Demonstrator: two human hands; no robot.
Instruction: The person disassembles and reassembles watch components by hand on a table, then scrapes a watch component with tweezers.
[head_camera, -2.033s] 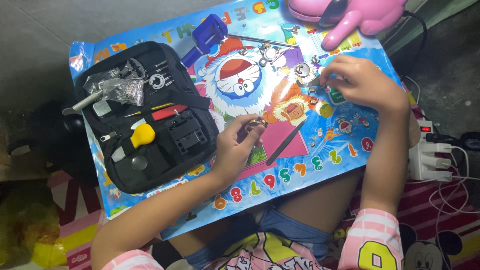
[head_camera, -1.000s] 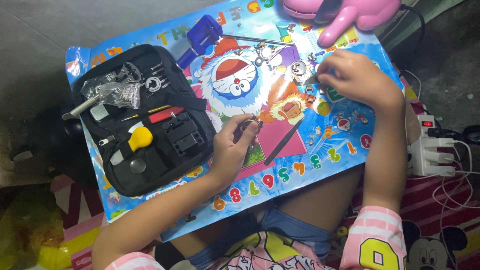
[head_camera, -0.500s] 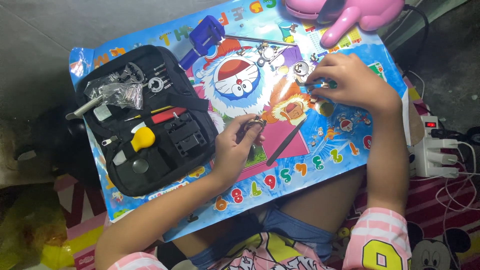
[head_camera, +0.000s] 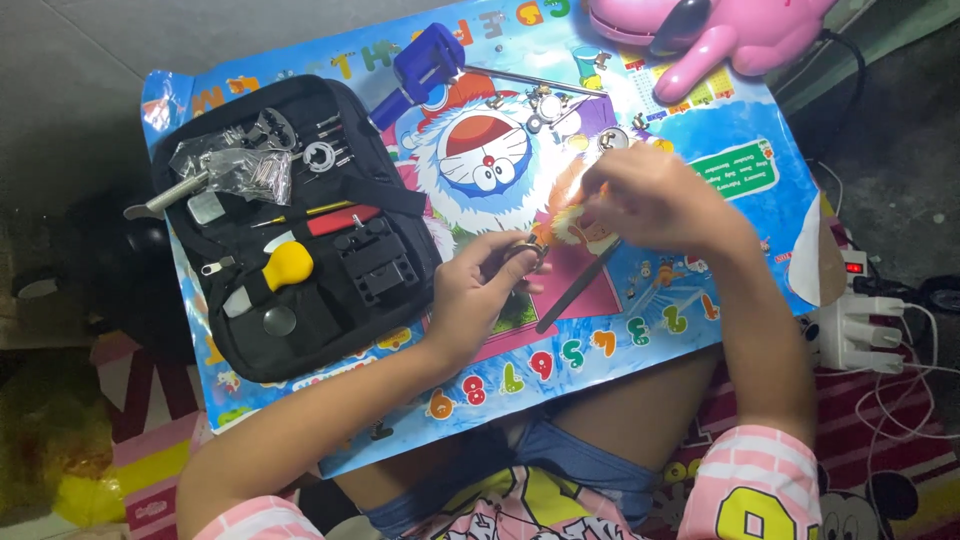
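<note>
My left hand (head_camera: 478, 292) rests on the colourful cartoon mat (head_camera: 700, 150) and pinches a small round metal ring (head_camera: 526, 251) between thumb and fingers. My right hand (head_camera: 650, 205) hovers just to the right of it, fingers curled and bunched. Its fingertips almost touch the ring. Whatever the right fingers hold is hidden. A thin dark tool (head_camera: 580, 285) lies slanted on the mat under the right hand.
An open black tool case (head_camera: 300, 225) with a yellow-handled tool (head_camera: 285, 265) and a bag of parts lies at the left. A blue clamp tool (head_camera: 425, 58) and small metal parts (head_camera: 545, 105) sit at the mat's far side. A pink toy (head_camera: 710, 30) stands beyond, a white power strip (head_camera: 860, 335) at right.
My right hand has come down and left from the loose metal parts, closing in on my left hand. The left hand has stayed nearly still with the ring.
</note>
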